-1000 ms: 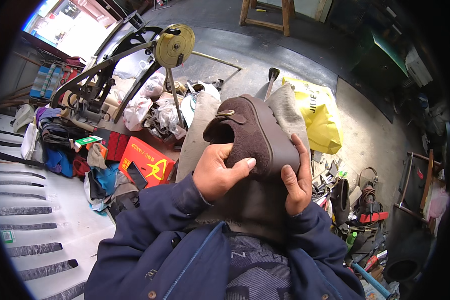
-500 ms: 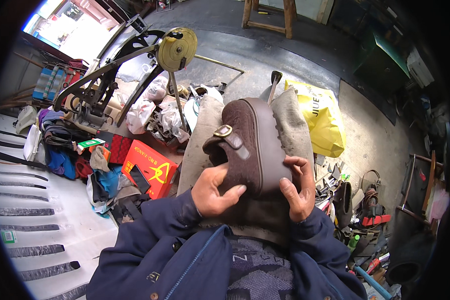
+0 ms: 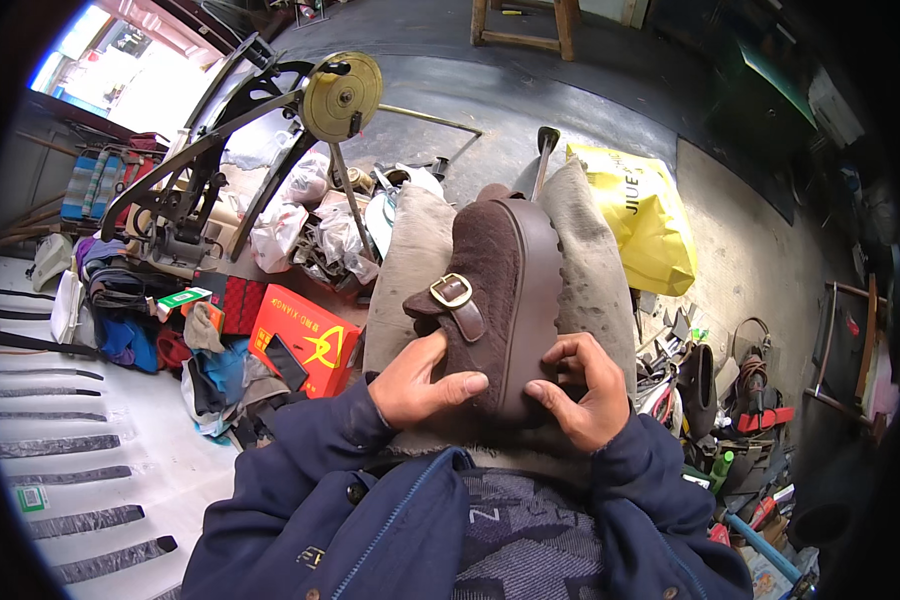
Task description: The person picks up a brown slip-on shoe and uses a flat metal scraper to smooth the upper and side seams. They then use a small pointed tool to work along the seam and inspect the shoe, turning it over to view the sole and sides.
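A dark brown fuzzy clog (image 3: 486,260) with a thick ridged sole and a strap with a gold buckle (image 3: 451,291) is held above my lap, toe pointing away. My left hand (image 3: 415,385) grips its heel end, the thumb on the upper and the fingers hidden at the shoe's opening. On the sole's right side, my right hand (image 3: 582,390) pinches the edge near the heel with thumb and curled fingers. A small brown piece (image 3: 495,191) shows behind the toe; I cannot tell what it belongs to. A grey-beige cloth (image 3: 395,265) covers my legs.
A black hand-cranked machine with a brass wheel (image 3: 342,97) stands at the far left. Nearby are a red box (image 3: 305,340), plastic bags (image 3: 280,235) and dark strips on a white sheet (image 3: 170,480). A yellow bag (image 3: 650,225) and scattered tools (image 3: 760,415) lie to the right.
The clog has turned so that more of its upper and buckle face me and less of its sole side shows. My right thumb has shifted left along the sole.
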A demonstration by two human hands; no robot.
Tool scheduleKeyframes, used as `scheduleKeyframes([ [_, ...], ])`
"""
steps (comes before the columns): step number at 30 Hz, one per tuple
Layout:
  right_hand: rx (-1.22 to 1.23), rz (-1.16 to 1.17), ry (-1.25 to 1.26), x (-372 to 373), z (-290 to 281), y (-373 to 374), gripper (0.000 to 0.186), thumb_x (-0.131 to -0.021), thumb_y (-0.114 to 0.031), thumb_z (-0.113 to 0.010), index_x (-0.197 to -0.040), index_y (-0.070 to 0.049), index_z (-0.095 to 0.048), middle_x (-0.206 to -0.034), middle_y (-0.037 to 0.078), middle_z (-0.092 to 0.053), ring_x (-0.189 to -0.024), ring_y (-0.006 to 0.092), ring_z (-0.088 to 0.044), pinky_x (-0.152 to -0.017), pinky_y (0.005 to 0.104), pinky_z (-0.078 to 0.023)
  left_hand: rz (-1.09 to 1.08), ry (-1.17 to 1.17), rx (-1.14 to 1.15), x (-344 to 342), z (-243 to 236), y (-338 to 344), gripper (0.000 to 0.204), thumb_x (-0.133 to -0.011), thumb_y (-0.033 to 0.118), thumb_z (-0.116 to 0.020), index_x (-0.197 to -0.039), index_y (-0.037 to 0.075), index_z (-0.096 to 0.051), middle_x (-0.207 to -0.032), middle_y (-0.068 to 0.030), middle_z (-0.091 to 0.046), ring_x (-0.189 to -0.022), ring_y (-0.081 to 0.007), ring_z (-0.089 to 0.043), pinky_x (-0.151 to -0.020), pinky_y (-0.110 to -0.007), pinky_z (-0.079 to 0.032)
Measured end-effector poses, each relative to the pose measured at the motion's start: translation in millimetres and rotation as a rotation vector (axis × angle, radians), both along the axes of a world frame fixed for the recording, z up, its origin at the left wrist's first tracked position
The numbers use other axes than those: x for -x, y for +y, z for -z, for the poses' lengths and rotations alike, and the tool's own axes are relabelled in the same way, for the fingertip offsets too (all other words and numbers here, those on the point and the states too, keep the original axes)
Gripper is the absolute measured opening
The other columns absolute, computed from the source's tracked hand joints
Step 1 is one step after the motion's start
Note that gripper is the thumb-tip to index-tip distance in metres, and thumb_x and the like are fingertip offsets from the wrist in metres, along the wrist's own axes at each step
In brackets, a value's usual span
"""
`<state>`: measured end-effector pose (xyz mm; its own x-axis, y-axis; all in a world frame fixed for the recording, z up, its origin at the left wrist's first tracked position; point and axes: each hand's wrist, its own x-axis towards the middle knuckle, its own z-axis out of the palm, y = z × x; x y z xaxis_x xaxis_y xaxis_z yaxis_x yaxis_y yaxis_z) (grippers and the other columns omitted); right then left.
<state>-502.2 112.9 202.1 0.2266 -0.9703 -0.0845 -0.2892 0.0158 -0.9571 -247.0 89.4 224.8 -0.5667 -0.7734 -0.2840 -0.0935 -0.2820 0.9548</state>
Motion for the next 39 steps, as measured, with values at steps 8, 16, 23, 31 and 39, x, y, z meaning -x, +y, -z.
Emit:
scheduleKeyframes([
  [8,0.033,0.026,-0.050,0.2,0.6,-1.3,0.033,-0.079,-0.007,-0.083,-0.104,-0.001,-0.062,-0.101,0.011,-0.064,-0.090,0.0247,-0.071,-0.075,0.0314,-0.059,-0.233,0.125,-0.255,17.1,8.7,-18.4,0.047,-0.096,0.021,-0.070,-0.134,-0.002,-0.054,-0.120,-0.0096,-0.066,-0.109,-0.0181,-0.063,-0.096,-0.035,-0.052],
  [16,0.049,0.020,-0.087,1.7,6.8,-0.6,0.033,-0.080,-0.005,-0.082,-0.104,0.000,-0.060,-0.103,0.009,-0.061,-0.088,0.0186,-0.067,-0.075,0.0284,-0.055,-0.420,0.082,-0.377,36.1,3.9,-26.4,0.047,-0.089,0.013,-0.075,-0.131,-0.002,-0.057,-0.117,-0.0142,-0.069,-0.100,-0.0240,-0.070,-0.089,-0.038,-0.059],
  [23,0.063,0.013,-0.072,3.2,9.5,-0.6,0.034,-0.078,-0.005,-0.083,-0.104,0.000,-0.061,-0.103,0.010,-0.062,-0.088,0.0201,-0.068,-0.074,0.0286,-0.056,-0.411,-0.003,-0.444,43.5,5.6,-31.1,0.042,-0.091,0.017,-0.074,-0.127,-0.002,-0.062,-0.114,-0.0127,-0.071,-0.098,-0.0222,-0.071,-0.088,-0.036,-0.058],
  [31,0.073,0.004,-0.075,5.1,11.0,-0.3,0.031,-0.079,-0.004,-0.082,-0.103,0.000,-0.063,-0.105,0.011,-0.063,-0.088,0.0230,-0.068,-0.074,0.0296,-0.057,-0.457,-0.026,-0.379,46.9,10.3,-30.6,0.037,-0.092,0.016,-0.072,-0.125,-0.001,-0.064,-0.112,-0.0111,-0.072,-0.096,-0.0211,-0.071,-0.087,-0.035,-0.057],
  [39,0.119,-0.007,-0.153,8.7,12.1,1.7,0.029,-0.084,-0.006,-0.077,-0.109,-0.001,-0.063,-0.109,0.014,-0.063,-0.089,0.0268,-0.068,-0.074,0.0326,-0.058,-0.493,-0.067,-0.372,48.6,4.5,-29.4,0.036,-0.092,0.015,-0.072,-0.123,-0.001,-0.064,-0.110,-0.0112,-0.071,-0.095,-0.0218,-0.071,-0.086,-0.036,-0.058],
])
